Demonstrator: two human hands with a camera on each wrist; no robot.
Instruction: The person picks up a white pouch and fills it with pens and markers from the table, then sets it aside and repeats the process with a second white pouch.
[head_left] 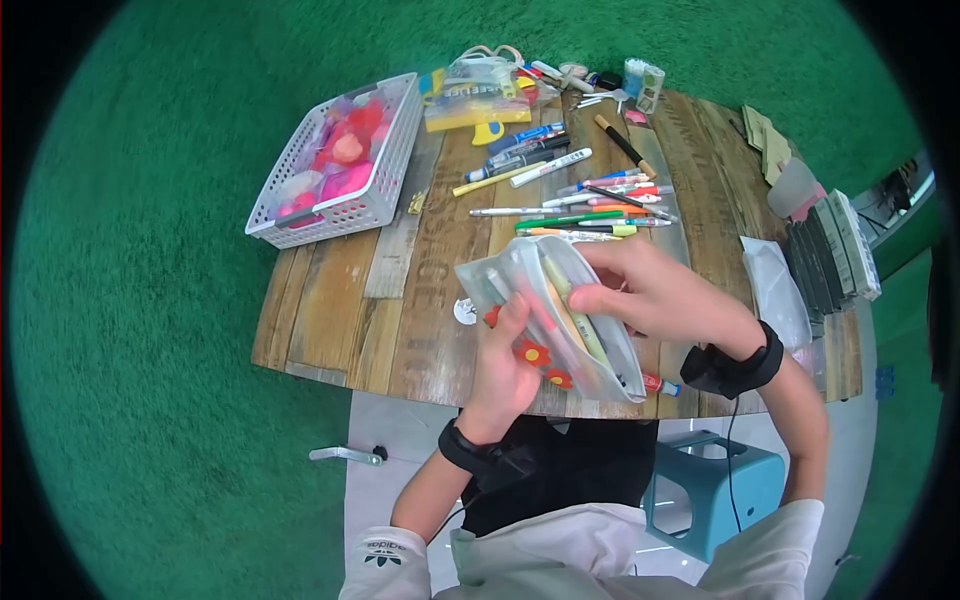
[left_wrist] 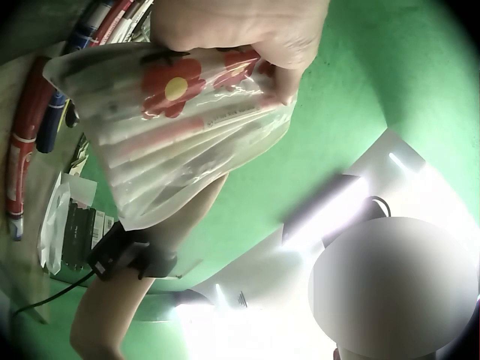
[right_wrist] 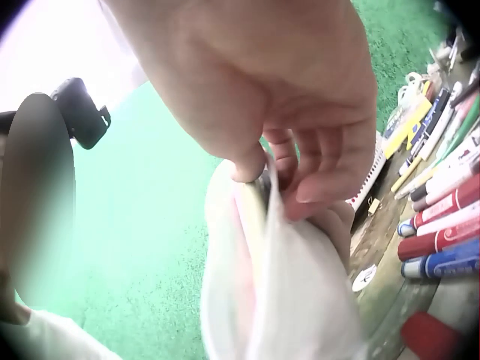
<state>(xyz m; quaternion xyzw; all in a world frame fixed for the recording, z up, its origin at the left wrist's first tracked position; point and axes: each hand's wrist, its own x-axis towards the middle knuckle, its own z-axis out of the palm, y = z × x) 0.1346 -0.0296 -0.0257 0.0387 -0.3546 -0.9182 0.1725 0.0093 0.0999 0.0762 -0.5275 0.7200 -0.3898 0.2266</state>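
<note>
A clear pencil pouch (head_left: 515,268) with red flowers is held tilted above the table's front edge, its mouth open. My left hand (head_left: 505,380) grips its flowered side, the thumb lying over the front. Several pens and markers, among them a pale green pen (head_left: 591,338), lie inside, showing through the plastic in the left wrist view. At the mouth is my right hand (head_left: 675,298). Its thumb is inside against the pens and its fingers are behind the wall, pinching the rim (right_wrist: 274,184). A red marker (head_left: 655,384) lies partly hidden beneath the pouch.
Behind the pouch, many loose pens (head_left: 600,205) spread over the wooden table (head_left: 340,320). A white basket (head_left: 395,190) of pink and red items stands at the left. A yellow-edged bag (head_left: 475,115) lies at the back; dark stacked cases (head_left: 812,268) stand right. A blue stool (head_left: 735,480) is below.
</note>
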